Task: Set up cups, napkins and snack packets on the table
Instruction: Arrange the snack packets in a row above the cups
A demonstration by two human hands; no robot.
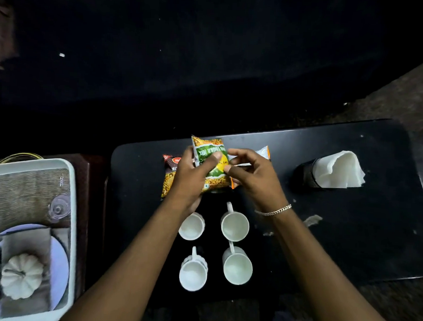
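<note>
Over the dark tabletop (347, 239) I hold a green and yellow snack packet (211, 160) up in my left hand (192, 176). My left grip is pressed on it, thumb on the front and fingers behind. My right hand (251, 176) is just beside it, and its grip pinches the packet's right edge, I think, though the light is dim. Behind the green one a white and orange packet (263, 151) peeks out past my right hand. A red and brown packet (170, 170) lies on the tabletop under my left hand. Four white cups (234, 225) stand in a square near me, between my arms. Far to the right, white napkins (338, 169) stick out of a black holder (305, 174). Left of the tabletop sits a white tray (74, 203) with a little white pumpkin (21, 275) in it.
</note>
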